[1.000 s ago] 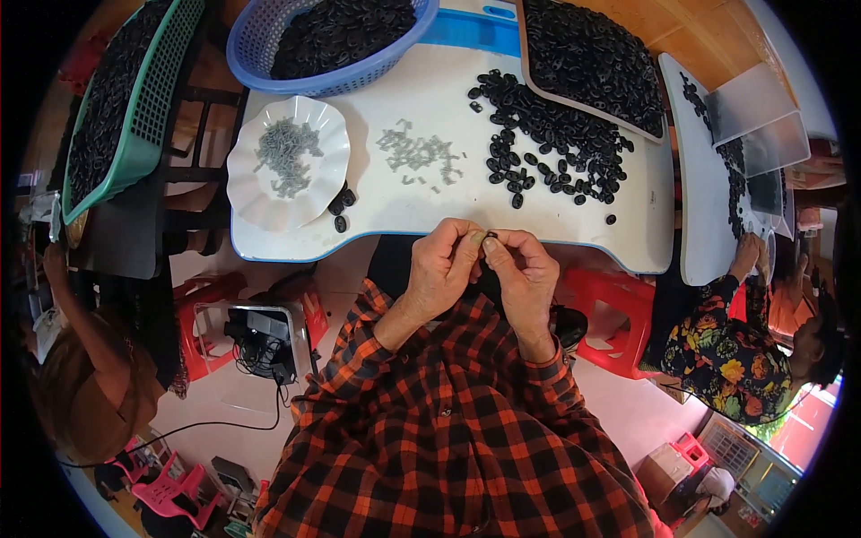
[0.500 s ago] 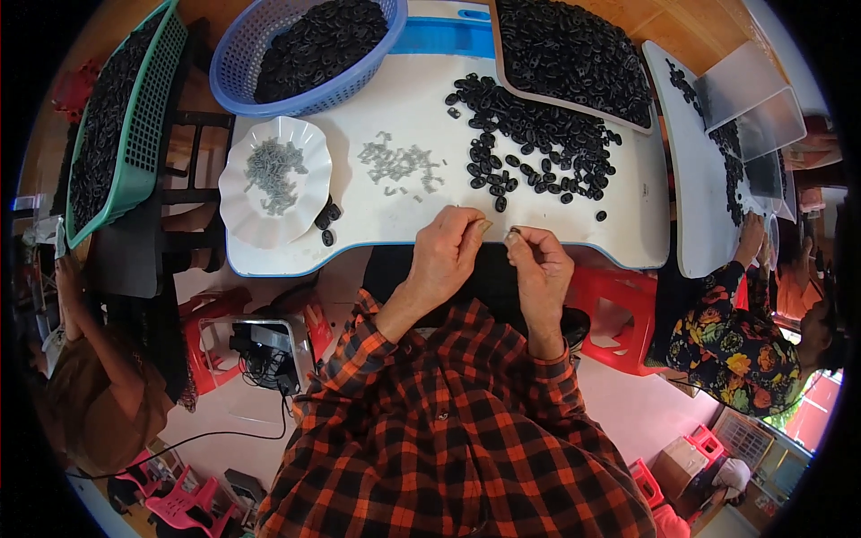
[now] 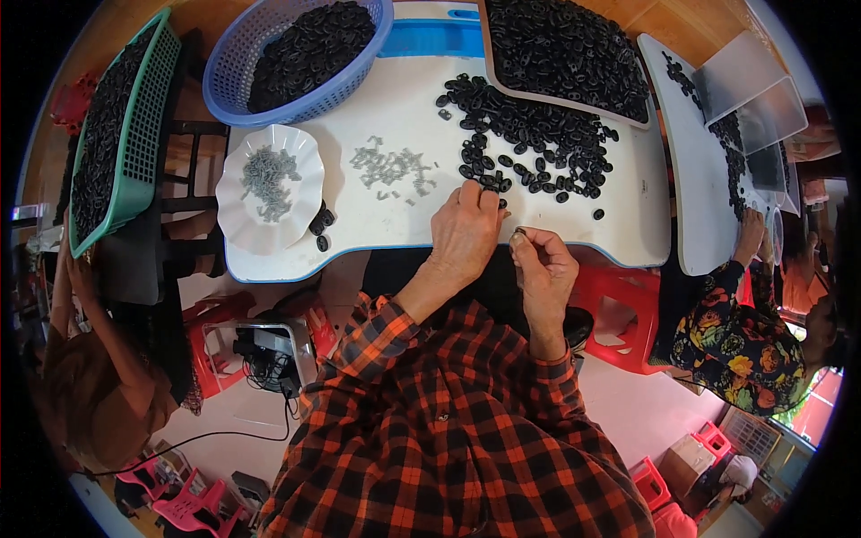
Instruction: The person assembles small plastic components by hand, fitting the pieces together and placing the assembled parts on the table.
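My left hand (image 3: pixel 464 231) is over the front of the white table, its fingers drawn together at a small black oval piece (image 3: pixel 502 204) by the near edge of a loose spread of such pieces (image 3: pixel 538 139). Just to its right, my right hand (image 3: pixel 545 269) is closed, thumb against forefinger, in front of the table edge. A small dark piece (image 3: pixel 519 231) shows at its fingertips; its exact kind is too small to tell. Small clear-grey pieces (image 3: pixel 395 169) lie scattered left of the black ones, and more fill a white scalloped plate (image 3: pixel 235 202).
Black pieces fill a blue basket (image 3: pixel 334 106), a tray (image 3: pixel 574 106) at the back and a green basket (image 3: pixel 134 170) at far left. Several black pieces lie beside the plate. Co-workers sit on both sides; one sleeve (image 3: pixel 735 350) is flowered. A red stool (image 3: pixel 619 318) stands right.
My left hand has moved away from the right hand, forward and rightward to the black pieces, its fingers now at one of them. The right hand keeps its pinch in nearly the same place.
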Available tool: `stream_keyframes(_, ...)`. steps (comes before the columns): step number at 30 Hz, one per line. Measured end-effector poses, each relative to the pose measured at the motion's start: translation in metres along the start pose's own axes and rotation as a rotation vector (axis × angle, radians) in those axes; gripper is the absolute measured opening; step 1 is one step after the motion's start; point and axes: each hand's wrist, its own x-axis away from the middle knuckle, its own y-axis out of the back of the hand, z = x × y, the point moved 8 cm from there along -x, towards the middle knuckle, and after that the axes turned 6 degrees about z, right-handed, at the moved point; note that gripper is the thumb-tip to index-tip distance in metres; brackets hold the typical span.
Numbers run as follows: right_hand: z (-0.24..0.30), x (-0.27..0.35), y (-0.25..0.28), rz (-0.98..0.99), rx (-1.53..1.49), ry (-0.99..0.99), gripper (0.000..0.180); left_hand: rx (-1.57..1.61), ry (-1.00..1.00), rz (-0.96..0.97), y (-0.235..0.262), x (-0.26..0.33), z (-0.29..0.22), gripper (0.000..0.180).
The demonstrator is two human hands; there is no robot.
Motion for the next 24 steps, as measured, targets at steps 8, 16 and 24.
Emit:
stream_keyframes(8, 0.001, 0.000, 0.001, -0.001, -0.002, 0.013, 0.010, 0.082, -0.037, 0.024, 0.002, -0.001, -0.001, 0.020)
stream_keyframes(16, 0.008, 0.005, -0.005, 0.016, -0.118, 0.018, 0.011, 0.628, 0.023, -0.027, 0.010, 0.013, 0.017, 0.015)
stream_keyframes(24, 0.015, 0.011, -0.019, 0.051, -0.131, 0.040, 0.012, 1.372, 0.265, 0.194, 0.006, 0.037, 0.031, 0.032)
